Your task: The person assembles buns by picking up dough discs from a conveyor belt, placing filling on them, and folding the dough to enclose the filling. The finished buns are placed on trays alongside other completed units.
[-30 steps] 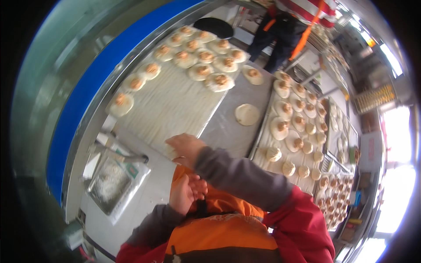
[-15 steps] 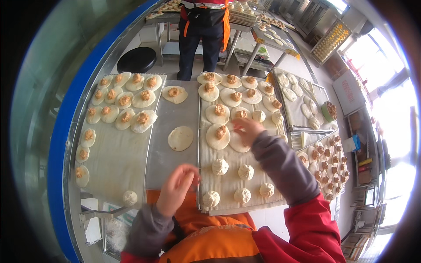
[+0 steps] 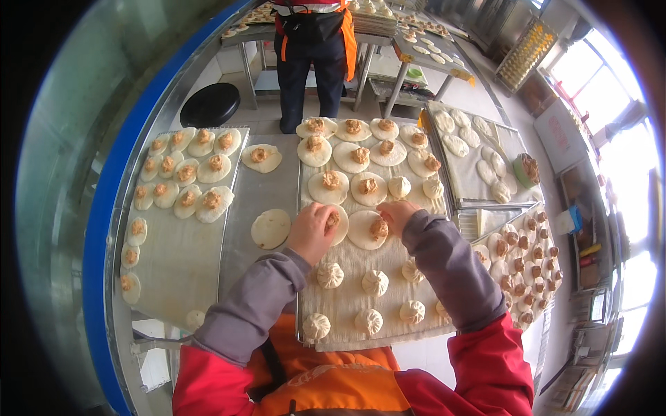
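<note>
My left hand (image 3: 311,230) hovers over the left part of a filled dough round (image 3: 340,236), loosely curled, fingers a little apart and nothing seen in them. Beside it lies another flat dough round (image 3: 361,237) with a lump of brown filling (image 3: 379,229) towards its right side. At that round's upper right edge, my right hand (image 3: 399,215) has its fingers pinched together; the fingertips are partly hidden. Pleated buns (image 3: 375,283) stand in rows nearer me on the cloth-lined tray (image 3: 347,340). More open rounds with filling (image 3: 351,157) fill its far half.
On the left are a tray (image 3: 170,256) of filled rounds and a bare dough round (image 3: 270,229) on the metal table. To the right sit a tray of plain ovals (image 3: 456,145), a bowl of filling (image 3: 528,170) and a crowded filled tray (image 3: 525,263). A co-worker (image 3: 312,62) stands beyond.
My left hand has moved up and right from the table's front edge onto the tray. The right hand has shifted slightly down and right, uncovering a round's filling. The whole view has shifted slightly.
</note>
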The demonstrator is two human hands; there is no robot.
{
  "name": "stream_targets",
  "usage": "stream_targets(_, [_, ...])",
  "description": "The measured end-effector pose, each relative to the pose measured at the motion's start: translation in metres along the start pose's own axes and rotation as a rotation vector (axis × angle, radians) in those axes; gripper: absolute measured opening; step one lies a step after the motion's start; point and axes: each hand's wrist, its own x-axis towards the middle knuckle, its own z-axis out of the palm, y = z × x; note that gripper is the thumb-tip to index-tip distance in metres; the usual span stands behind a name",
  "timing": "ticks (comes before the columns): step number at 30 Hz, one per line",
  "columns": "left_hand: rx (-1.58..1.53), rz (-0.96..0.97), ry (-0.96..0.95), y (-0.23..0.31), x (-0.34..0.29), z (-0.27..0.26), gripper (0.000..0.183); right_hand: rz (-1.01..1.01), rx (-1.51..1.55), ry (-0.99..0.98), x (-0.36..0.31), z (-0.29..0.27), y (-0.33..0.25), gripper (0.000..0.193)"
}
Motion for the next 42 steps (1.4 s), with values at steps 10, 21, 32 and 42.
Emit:
stream_targets(10, [0.142, 0.199, -0.021, 0.048, 0.004, -0.015, 0.040, 0.154, -0.014, -0.322, 0.060, 0.033, 0.034, 0.027])
stream_targets(21, [0.078, 0.239, -0.271, 0.059, 0.024, 0.052, 0.047, 0.067, -0.068, -0.226, 0.068, 0.058, 0.058, 0.028])
stream_targets(32, [-0.573, -0.184, -0.209, 0.069, 0.022, 0.002, 0.034, 0.137, 0.650, -0.055, 0.005, 0.008, -0.002, 0.030])
stream_targets(42, [-1.356, -0.330, 0.130, 0.158, -0.052, -0.097, 0.073, -0.004, 1.916, -0.053, -0.132, -0.020, -0.106, 0.024])
